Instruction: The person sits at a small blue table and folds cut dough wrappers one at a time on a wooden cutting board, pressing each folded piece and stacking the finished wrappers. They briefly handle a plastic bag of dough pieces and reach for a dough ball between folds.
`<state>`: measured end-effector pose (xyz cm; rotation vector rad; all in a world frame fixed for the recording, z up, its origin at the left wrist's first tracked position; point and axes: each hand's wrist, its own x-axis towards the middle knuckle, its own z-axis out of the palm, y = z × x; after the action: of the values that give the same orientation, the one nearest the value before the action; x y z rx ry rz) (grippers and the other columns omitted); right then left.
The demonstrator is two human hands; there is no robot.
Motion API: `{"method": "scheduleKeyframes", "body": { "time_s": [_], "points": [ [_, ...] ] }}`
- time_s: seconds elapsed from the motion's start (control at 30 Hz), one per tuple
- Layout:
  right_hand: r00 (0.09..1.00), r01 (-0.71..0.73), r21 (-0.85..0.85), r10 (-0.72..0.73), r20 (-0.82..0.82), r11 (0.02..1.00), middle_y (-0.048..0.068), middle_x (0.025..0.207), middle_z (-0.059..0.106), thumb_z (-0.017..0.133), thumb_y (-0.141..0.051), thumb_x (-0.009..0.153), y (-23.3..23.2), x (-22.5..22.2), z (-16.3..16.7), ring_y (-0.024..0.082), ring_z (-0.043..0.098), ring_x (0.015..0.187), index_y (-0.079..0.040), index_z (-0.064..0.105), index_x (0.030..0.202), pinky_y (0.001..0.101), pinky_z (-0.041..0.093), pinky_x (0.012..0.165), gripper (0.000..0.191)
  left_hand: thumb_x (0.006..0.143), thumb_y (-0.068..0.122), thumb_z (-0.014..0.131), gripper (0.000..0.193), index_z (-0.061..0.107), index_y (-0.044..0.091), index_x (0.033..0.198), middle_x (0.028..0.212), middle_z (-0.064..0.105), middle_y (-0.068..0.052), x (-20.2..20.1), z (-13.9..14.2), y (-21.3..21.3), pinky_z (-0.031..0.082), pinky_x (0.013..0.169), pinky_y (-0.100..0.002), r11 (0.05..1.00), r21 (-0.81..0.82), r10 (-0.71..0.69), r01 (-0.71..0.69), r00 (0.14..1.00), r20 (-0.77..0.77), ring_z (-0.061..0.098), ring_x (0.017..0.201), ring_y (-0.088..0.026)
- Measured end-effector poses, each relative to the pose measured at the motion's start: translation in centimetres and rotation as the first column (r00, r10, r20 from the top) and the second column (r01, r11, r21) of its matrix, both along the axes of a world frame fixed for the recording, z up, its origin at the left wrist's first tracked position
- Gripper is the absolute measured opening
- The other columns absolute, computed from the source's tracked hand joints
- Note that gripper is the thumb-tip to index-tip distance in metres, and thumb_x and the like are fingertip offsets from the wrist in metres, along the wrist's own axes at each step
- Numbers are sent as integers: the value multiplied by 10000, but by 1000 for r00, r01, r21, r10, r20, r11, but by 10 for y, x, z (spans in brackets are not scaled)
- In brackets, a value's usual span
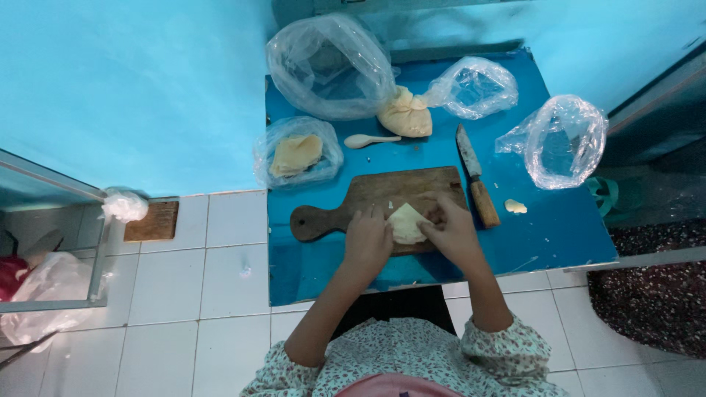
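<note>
A pale folded piece of dough (407, 223) lies on a brown wooden cutting board (368, 198) with a handle to the left. My left hand (366, 239) presses on the dough's left side. My right hand (450, 231) holds its right edge with bent fingers. Both hands rest on the board's near part, above a low blue table (544, 228).
A knife (474, 176) with a wooden handle lies right of the board, a small dough scrap (515, 206) beside it. Behind are a white spoon (369, 140), a dough lump (405, 114), a bag holding dough (297, 154), and several clear plastic bags (565, 140). White floor tiles (220, 294) lie to the left.
</note>
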<state>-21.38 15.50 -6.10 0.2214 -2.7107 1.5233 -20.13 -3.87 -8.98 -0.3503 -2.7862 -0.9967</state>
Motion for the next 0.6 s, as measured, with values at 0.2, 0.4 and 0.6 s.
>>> {"method": "scheduleKeyframes", "body": {
  "time_s": [0.2, 0.4, 0.6],
  "points": [
    [993, 96, 152, -83, -89, 984, 109, 836, 686, 820, -122, 791, 2, 20, -1, 218, 686, 696, -41, 664, 1146, 343, 544, 605, 396, 883, 158, 705, 151, 624, 34, 914, 917, 646, -179, 16, 3, -6, 467, 762, -543, 997, 47, 58, -57, 998, -26, 602, 906, -415],
    [965, 196, 245, -142, -221, 949, 134, 832, 648, 840, -152, 783, 2, 41, -1, 256, 670, 714, -13, 720, 938, 364, 539, 624, 240, 867, 149, 714, 142, 615, 58, 912, 923, 596, -137, 30, 13, 0, 439, 729, -507, 993, 54, 112, -106, 985, -129, 584, 895, -365],
    [962, 244, 231, -205, -179, 942, 118, 842, 665, 811, -140, 824, -5, 45, -2, 243, 684, 705, -25, 714, 933, 371, 539, 627, 186, 858, 130, 732, 153, 618, 63, 934, 943, 575, -121, 28, 17, 5, 425, 777, -485, 1000, 14, -7, 11, 959, -283, 563, 932, -340]
  ]
}}
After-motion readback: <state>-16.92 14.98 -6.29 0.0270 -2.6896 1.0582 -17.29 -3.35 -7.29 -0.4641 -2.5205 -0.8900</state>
